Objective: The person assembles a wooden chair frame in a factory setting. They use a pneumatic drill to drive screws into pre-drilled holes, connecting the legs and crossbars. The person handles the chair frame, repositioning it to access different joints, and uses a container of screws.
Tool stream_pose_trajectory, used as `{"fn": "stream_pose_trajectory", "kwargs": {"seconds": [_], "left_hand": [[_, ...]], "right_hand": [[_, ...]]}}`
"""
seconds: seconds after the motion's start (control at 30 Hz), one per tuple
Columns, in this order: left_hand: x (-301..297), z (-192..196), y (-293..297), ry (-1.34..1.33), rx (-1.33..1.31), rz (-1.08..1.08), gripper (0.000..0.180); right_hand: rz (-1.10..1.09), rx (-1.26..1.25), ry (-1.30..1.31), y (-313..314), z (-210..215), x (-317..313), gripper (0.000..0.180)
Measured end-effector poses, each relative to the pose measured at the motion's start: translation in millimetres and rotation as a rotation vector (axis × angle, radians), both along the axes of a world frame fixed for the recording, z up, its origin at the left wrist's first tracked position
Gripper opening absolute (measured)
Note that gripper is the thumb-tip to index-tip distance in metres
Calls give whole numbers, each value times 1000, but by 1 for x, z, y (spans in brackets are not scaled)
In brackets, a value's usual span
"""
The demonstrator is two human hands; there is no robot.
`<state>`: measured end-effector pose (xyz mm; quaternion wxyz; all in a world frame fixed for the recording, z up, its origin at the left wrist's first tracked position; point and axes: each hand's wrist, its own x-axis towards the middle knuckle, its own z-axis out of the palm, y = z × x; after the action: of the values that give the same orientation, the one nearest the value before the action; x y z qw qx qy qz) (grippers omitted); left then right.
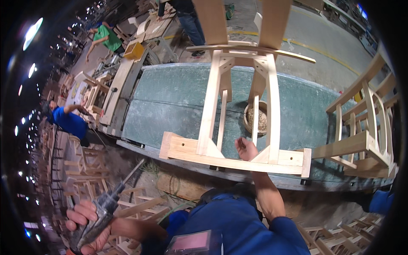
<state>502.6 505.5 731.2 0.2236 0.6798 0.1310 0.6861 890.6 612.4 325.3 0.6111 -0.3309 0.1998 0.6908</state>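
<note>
A pale unfinished wooden chair frame (pixel 238 127) lies on its back on a green, dusty workbench (pixel 170 97), legs and rails pointing away from me. My right hand (pixel 245 148) rests closed against the frame's near crossbar (pixel 233 161), fingers curled on something small that I cannot make out. My left hand (pixel 87 225) is low at the left, below the bench edge, wrapped around a grey power drill (pixel 106 208) whose bit points up and to the right. A round wooden bowl of small screws (pixel 256 119) sits on the bench between the frame's rails.
More bare wooden chair frames (pixel 365 131) stand at the right and are stacked on the floor (pixel 127 204) below. A person in blue (pixel 68 121) and a person in green (pixel 106 38) work at the left. Another person's legs (pixel 191 25) stand beyond the bench.
</note>
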Motion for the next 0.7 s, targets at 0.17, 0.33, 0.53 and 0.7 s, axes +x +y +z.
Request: {"fn": "stream_pose_trajectory", "kwargs": {"seconds": [0.17,0.33,0.53,0.7], "left_hand": [[-57,-47,-93,-207,-221,378,63],[-104,-70,-179,-298,-427,444,60],[-98,-59,-233,-661,-365,533,61],[-50,-58,-185,-540,-403,501,63]], "right_hand": [[-39,-83,-105,78,-40,8,9],[-193,-44,-149,139,-74,19,7],[422,187,-1891,150,-122,25,45],[633,0,-2072,75,-129,23,39]]}}
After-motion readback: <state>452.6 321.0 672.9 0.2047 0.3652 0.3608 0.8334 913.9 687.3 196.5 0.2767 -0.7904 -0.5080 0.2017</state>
